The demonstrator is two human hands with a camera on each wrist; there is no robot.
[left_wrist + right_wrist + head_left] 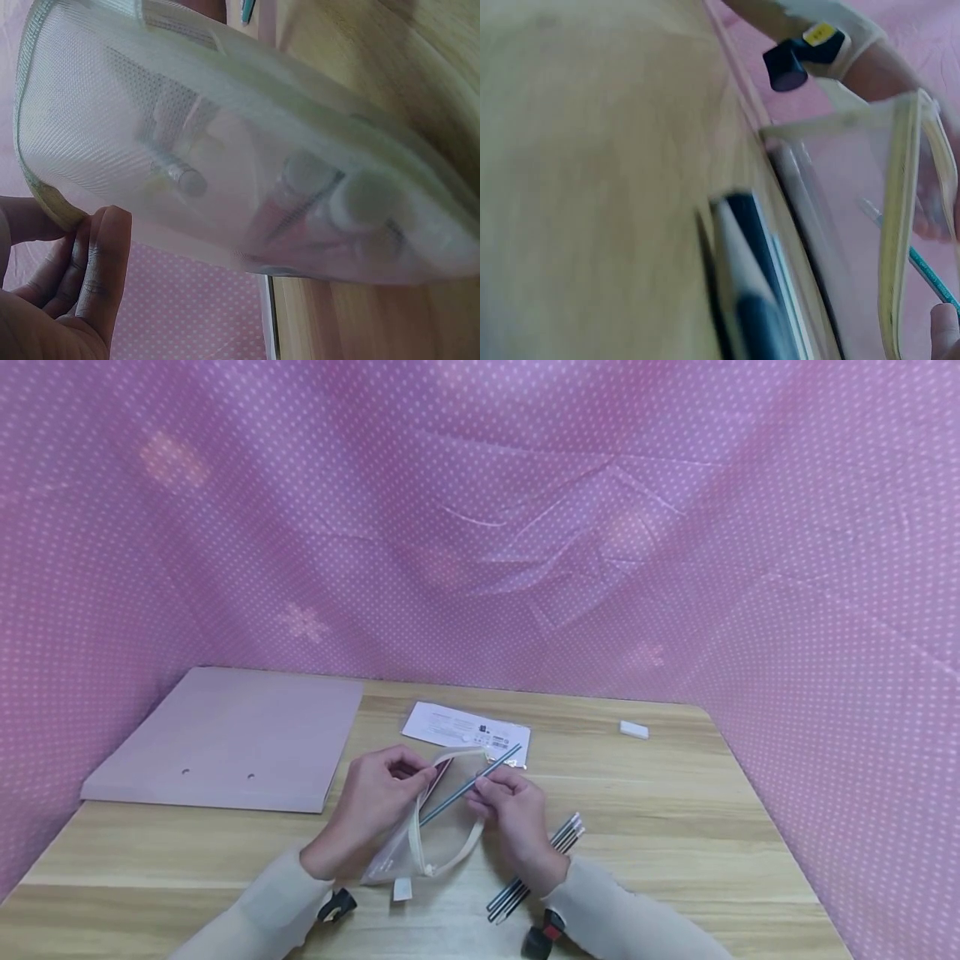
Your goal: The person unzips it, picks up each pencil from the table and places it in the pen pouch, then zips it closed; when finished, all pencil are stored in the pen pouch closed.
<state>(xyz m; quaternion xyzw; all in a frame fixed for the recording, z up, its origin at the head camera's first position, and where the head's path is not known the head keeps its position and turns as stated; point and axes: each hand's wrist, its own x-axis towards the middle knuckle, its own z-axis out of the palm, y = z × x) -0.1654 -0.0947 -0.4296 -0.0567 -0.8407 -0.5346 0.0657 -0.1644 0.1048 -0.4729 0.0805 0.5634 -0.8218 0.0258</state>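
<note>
A translucent mesh zipper pouch (390, 853) stands tilted on the table with its mouth spread wide. At the far side of its zipper edge, my left hand (378, 797) pinches the rim between thumb and fingers. My right hand (517, 818) holds a slim blue-green pencil (450, 801) slantwise, its lower end inside the pouch mouth. Through the mesh (90, 97), the left wrist view shows blurred pale cylindrical ends inside. Several dark striped pencils (567, 835) with white ends lie beneath my right wrist.
Behind the pouch lies a white printed packet (457, 725). A small white block (633, 729) sits at the back right. The large pale board (247, 735) covers the table's left rear. A pink dotted cloth (480, 527) hangs around the wooden table (660, 827).
</note>
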